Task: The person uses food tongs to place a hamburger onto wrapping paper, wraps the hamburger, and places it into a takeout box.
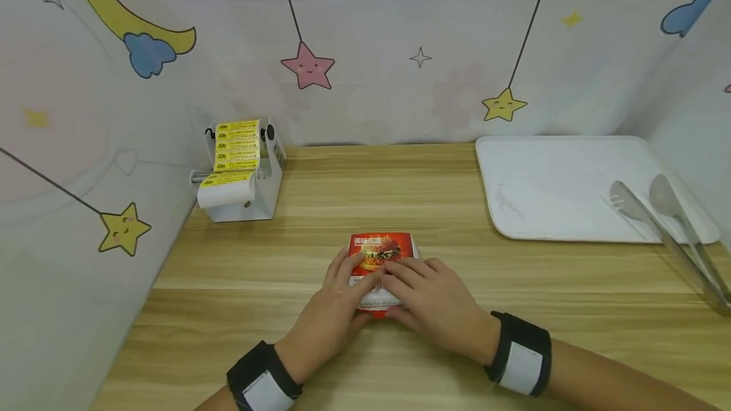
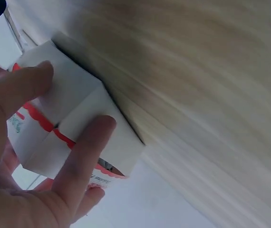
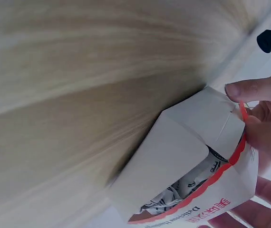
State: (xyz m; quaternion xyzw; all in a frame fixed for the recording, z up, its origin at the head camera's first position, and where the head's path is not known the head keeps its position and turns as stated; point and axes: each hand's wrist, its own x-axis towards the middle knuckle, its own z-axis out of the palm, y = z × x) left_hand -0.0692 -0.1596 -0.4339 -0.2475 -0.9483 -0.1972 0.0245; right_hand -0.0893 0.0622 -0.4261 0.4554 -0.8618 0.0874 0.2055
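Observation:
A small red and white cardboard burger box (image 1: pixel 394 247) with a burger picture on its lid stands on the table in the head view. My left hand (image 1: pixel 328 309) grips it from the left, fingers on the lid and side, thumb low at the front. From the right, my right hand (image 1: pixel 442 303) holds the lid and front edge, its fingertips meeting the left ones over the lid. Along one side the lid gapes from the base, and printed wrapping paper (image 3: pixel 178 190) shows inside in the right wrist view. White lower walls (image 2: pixel 81 102) fill much of the left wrist view.
A label dispenser (image 1: pixel 242 170) with a roll of yellow labels stands at the back left of the wooden table (image 1: pixel 365 189). At the back right lies a white tray (image 1: pixel 548 189), with metal tongs (image 1: pixel 679 240) resting over its edge. A patterned cloth wall (image 1: pixel 365 18) rises behind.

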